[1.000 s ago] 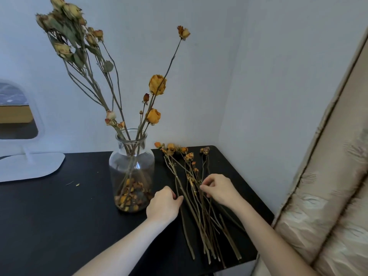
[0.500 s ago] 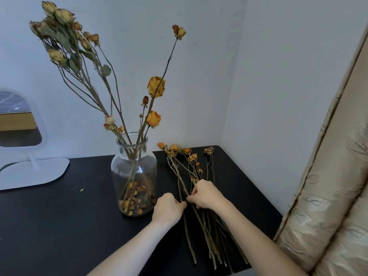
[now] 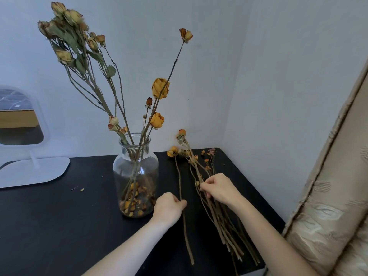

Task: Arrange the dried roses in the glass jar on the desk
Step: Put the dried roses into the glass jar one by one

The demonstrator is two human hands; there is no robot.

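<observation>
Pinching stem [image 3: 179,176]: left hand [image 3: 169,208] (right hand [image 3: 219,189] grips bundle [image 3: 223,230])

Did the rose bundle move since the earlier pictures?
Yes, upward: the right hand lifts the bundle; its top rose now shows above the back edge of the desk.

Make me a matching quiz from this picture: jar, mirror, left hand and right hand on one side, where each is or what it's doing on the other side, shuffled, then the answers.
Column one
1. jar
2. mirror
3. left hand
4. right hand

Column two
A. pinches a single stem
B. stands at the left end of the desk
C. grips stems of the bundle
D. holds upright roses and loose petals

Pairs: 1-D, 2-B, 3-A, 4-C
</observation>
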